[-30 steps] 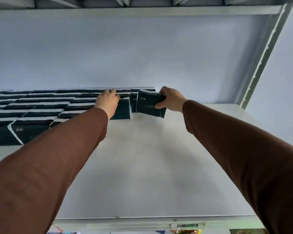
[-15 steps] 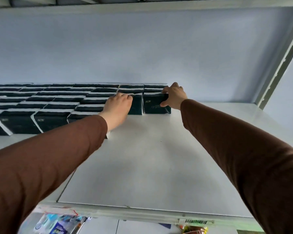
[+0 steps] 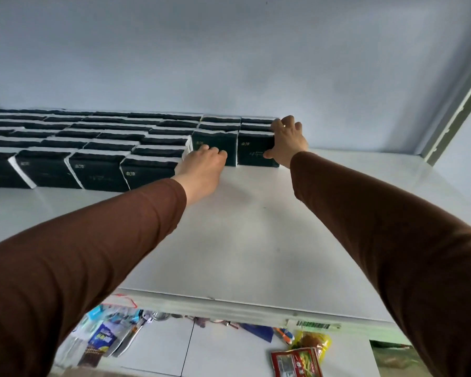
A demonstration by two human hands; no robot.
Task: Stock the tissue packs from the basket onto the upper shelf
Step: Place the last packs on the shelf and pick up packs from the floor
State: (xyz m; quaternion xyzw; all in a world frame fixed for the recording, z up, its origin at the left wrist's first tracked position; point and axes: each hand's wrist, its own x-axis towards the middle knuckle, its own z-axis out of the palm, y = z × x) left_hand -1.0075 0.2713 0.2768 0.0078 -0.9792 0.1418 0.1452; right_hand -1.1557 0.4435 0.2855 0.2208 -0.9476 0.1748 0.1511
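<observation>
Right hand gripping rightmost tissue pack on upper shelf; left hand, fingers curled, against neighbouring pack.

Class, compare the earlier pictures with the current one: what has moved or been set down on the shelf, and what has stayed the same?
The right hand has set its dark green tissue pack, earlier tilted and lifted, upright at the row's right end and still grips it. The left hand still rests against the neighbouring dark green pack. The stocked rows and white metal shelf are unchanged.

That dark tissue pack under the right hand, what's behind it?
Behind the dark tissue pack gripped by the right hand, two more pack tops show, then the back wall. Their lower parts are hidden.
</observation>
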